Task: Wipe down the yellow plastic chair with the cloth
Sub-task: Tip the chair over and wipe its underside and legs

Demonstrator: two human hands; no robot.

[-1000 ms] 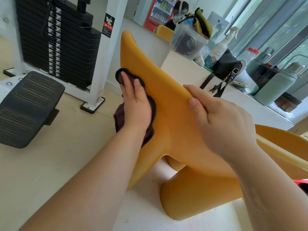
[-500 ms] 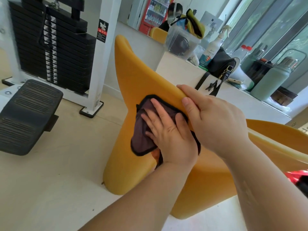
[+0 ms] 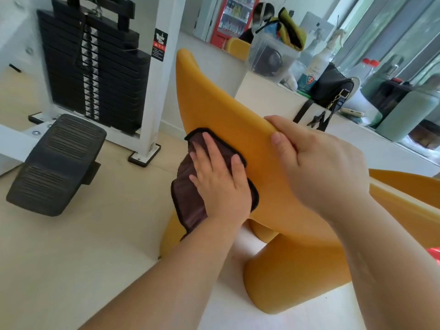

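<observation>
The yellow plastic chair (image 3: 214, 108) fills the middle of the head view, its curved back rising to a tip at the upper middle. A dark brown cloth (image 3: 190, 203) with a black hem lies flat against the outer face of the chair back. My left hand (image 3: 219, 184) presses on the cloth with straight, spread fingers. My right hand (image 3: 319, 167) grips the top edge of the chair back, thumb on the near side and fingers curled over the rim.
A black weight stack (image 3: 95, 67) in a white frame stands at the left, with a black foot plate (image 3: 57, 163) on the floor before it. A white ledge (image 3: 262, 91) behind the chair carries a spray bottle (image 3: 314, 67), a black bag (image 3: 333, 86) and a green flask (image 3: 409, 110).
My left hand has slid the cloth left and a little upward across the chair back, away from my right hand. My right hand has kept its grip on the top edge.
</observation>
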